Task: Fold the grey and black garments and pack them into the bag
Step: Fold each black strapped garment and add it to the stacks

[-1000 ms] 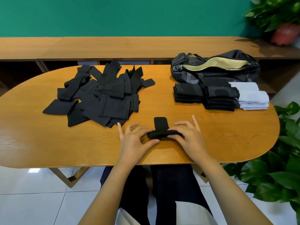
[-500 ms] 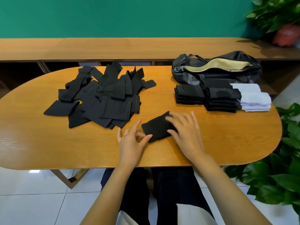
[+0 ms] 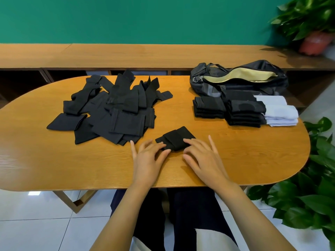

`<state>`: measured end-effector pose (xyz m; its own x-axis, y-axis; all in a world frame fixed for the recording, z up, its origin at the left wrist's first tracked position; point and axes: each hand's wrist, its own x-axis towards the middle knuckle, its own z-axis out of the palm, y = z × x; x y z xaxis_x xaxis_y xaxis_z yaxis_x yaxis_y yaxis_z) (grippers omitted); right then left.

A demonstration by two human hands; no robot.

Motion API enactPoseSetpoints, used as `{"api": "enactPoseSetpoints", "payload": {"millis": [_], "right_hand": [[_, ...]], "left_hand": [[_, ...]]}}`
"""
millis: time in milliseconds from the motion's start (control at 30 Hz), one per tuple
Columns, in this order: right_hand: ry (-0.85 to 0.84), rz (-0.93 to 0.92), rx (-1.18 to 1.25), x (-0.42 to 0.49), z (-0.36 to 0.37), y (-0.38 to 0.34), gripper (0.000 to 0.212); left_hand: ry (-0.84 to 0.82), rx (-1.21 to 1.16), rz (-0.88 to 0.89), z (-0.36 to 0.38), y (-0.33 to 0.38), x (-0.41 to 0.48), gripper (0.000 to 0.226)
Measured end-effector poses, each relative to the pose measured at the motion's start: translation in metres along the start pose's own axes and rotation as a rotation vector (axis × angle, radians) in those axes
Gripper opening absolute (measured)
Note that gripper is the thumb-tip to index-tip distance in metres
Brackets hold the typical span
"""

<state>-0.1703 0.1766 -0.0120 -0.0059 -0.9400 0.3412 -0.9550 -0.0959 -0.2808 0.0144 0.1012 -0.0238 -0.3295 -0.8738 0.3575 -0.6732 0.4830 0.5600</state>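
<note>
1. A wooden oval table [image 3: 54, 160] stands before a green wall [image 3: 126, 19], with a long wooden bench [image 3: 126, 55] between them; a dark bag [image 3: 235, 82] lies at the table's far right, its zip open on a pale yellow lining.
2. The folded black garment [image 3: 175, 139] lies flat on the table, nearer the person than the bag and to the bag's left; it sits at an angle, one band of cloth folded across its middle.
3. The left hand [image 3: 147, 160] is at the garment's end farther from the bag; its thumb and bent forefingers pinch the near corner of the cloth.
4. The right hand [image 3: 203, 158] is on the end closer to the bag; its fingers are spread and slightly bent, the tips resting on the cloth without closing round it.
5. A loose pile of black garments [image 3: 116, 109] lies unfolded well to the left of the bag, across the table's width.
6. Two stacks of folded black garments [image 3: 208, 107] sit just in front of the bag, side by side; a stack of folded pale grey garments [image 3: 281, 113] touches them on the right.
7. A potted plant [image 3: 315, 42] stands on the bench behind the bag, to its right; leafy plants [image 3: 308, 196] fill the floor corner in front of the bag, beyond the table's right end.
</note>
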Motion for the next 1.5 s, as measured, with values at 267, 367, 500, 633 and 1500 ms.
{"api": "enactPoseSetpoints", "payload": {"millis": [267,367,500,633,1500], "right_hand": [[-0.119,-0.098,-0.248,0.015,-0.003,-0.01,0.061],[-0.02,-0.026,-0.358,0.03,-0.016,0.0,0.064],[-0.026,0.148,-0.472,0.064,-0.04,0.03,0.07],[-0.108,0.239,-0.557,0.088,-0.042,0.059,0.066],[-0.074,0.067,-0.358,0.106,-0.024,0.028,0.049]], "left_hand": [[0.045,-0.079,-0.094,-0.008,0.005,0.008,0.066],[0.083,0.055,-0.156,-0.012,-0.004,0.022,0.07],[-0.012,0.32,-0.125,-0.006,-0.019,0.035,0.077],[-0.135,0.377,-0.173,0.0,-0.024,0.039,0.078],[0.037,0.184,-0.158,-0.01,-0.024,0.034,0.054]]}}
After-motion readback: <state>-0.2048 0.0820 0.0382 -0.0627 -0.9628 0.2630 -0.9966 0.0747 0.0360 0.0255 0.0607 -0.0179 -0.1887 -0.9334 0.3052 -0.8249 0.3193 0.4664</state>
